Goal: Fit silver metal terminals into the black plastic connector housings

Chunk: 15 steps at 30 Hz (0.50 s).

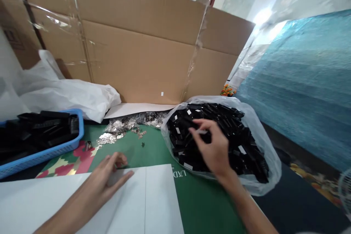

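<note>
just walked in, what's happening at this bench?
A person works at a table with bare hands. The right hand reaches into a clear plastic bag full of small black parts, fingers closed around something small. The left hand rests flat on a white sheet. A heap of small silvery pieces lies behind it, and a blue basket of black parts sits at left.

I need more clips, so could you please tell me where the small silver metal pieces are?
The pile of small silver metal pieces lies centre-left, between the blue plastic basket and the clear plastic bag.
</note>
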Each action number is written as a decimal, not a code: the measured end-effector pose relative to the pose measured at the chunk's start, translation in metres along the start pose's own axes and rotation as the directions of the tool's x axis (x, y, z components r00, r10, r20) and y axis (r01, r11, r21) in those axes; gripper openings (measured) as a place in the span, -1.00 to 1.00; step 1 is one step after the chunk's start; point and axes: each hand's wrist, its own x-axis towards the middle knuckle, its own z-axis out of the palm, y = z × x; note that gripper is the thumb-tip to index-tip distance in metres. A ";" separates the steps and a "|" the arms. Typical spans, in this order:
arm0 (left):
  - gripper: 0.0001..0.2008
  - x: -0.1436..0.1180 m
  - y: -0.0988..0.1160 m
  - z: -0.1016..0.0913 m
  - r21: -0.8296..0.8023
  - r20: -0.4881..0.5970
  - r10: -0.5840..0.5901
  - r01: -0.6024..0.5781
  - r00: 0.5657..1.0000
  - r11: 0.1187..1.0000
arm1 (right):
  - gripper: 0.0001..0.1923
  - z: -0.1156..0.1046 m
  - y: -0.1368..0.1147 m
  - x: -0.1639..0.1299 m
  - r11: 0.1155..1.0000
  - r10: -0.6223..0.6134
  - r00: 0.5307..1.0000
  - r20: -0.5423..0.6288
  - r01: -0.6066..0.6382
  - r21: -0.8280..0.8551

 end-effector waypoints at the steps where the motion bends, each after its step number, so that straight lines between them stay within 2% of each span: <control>1: -0.65 0.004 -0.004 -0.006 0.034 -0.026 0.008 -0.007 1.000 0.999 | -0.85 -0.013 0.014 0.015 0.993 -0.023 0.995 -0.094 0.012 -0.115; 3: -0.64 0.009 -0.009 -0.019 0.035 -0.021 0.001 -0.001 1.000 0.999 | -0.85 -0.039 0.043 0.041 0.942 -0.069 0.979 -0.190 0.001 -0.336; 5: -0.61 0.010 -0.011 -0.029 -0.052 0.081 -0.018 0.022 0.997 0.998 | -0.85 -0.058 0.071 0.060 0.863 -0.060 0.984 -0.169 -0.034 -0.504; 6: -0.58 0.010 -0.011 -0.032 -0.104 0.171 -0.023 0.041 0.985 0.994 | -0.85 -0.065 0.083 0.066 0.826 -0.042 0.990 -0.137 -0.043 -0.561; 8: -0.50 0.007 -0.009 -0.037 -0.161 0.352 -0.017 0.079 0.936 0.984 | -0.81 -0.073 0.100 0.074 0.783 0.001 0.999 -0.040 -0.025 -0.621; 10: -0.43 0.006 -0.007 -0.038 -0.136 0.448 -0.015 0.085 0.894 0.987 | -0.78 -0.076 0.110 0.076 0.768 0.031 0.997 0.068 0.019 -0.640; 12: -0.44 0.006 -0.005 -0.037 -0.093 0.455 -0.016 0.066 0.890 0.994 | -0.76 -0.075 0.114 0.075 0.762 0.056 0.988 0.142 0.050 -0.646; 15: -0.47 0.009 -0.002 -0.034 -0.076 0.415 0.007 0.027 0.910 0.997 | -0.72 -0.072 0.112 0.074 0.757 0.084 0.986 0.141 0.029 -0.653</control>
